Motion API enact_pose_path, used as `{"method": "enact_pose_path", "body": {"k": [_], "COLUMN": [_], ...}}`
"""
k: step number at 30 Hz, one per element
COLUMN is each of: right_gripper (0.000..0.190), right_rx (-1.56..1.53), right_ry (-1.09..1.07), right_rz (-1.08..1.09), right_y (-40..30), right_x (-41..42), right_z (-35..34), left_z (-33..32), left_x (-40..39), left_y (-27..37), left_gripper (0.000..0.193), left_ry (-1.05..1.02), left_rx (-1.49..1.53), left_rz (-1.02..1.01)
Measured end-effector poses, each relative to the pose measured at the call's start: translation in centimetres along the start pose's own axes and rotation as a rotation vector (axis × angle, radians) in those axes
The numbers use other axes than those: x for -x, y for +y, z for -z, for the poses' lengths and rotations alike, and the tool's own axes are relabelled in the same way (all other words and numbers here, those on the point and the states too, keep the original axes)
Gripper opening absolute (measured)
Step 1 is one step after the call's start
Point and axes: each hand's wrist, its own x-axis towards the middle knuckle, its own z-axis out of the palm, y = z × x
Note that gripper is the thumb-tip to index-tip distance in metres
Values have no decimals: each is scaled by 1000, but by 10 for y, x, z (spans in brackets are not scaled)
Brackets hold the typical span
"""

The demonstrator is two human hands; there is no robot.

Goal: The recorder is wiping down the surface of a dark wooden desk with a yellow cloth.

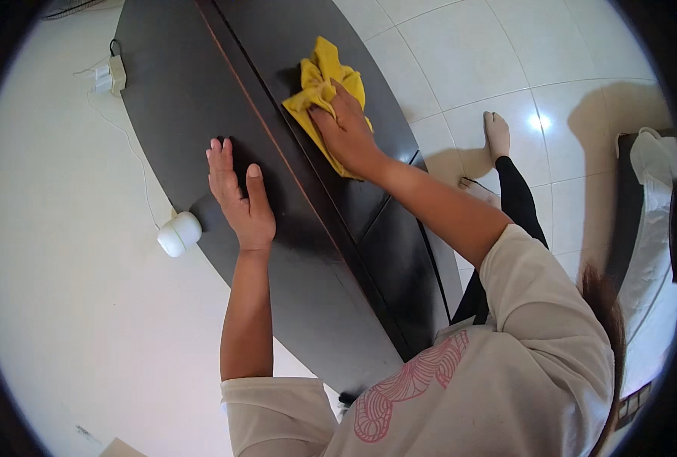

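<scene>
A crumpled yellow cloth [321, 85] is bunched in my right hand [350, 128]. It lies against the dark front face [384, 114] of a long, low cabinet, just beyond the top's edge. My left hand [238, 194] holds nothing, its thumb apart from the fingers. That hand is over the dark cabinet top [173, 103], with a shadow beside it; whether it touches the surface I cannot tell. Along the top's front edge runs a worn, reddish-brown line [293, 163]. Part of the front face is hidden behind the cloth and my right forearm.
A white rounded device [180, 234] with a cable stands at the cabinet's wall side. Farther along, a power strip [117, 74] holds white plugs. Pale tiles [475, 45] cover the floor, where my feet [496, 134] stand. A bed or mattress [650, 257] is at the right.
</scene>
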Motion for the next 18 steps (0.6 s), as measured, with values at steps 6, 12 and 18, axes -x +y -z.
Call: {"method": "enact_pose_path", "body": {"k": [6,12,18], "right_gripper": [45,51,49], "right_rx": [5,-68,-64], "right_ry": [-20,-204,-144], "right_rz": [-99,84,289], "right_y": [-7,-56,-37], "right_x": [78,82,10], "right_z": [19,34,7], "left_z": [5,4,4], "left_x": [0,0,-1], "left_y": [0,-3,-2], "left_gripper": [47,48,48], "left_ry": [5,4,4], "left_rx": [-42,17,-7], "left_rz": [-29,-33,-43]}}
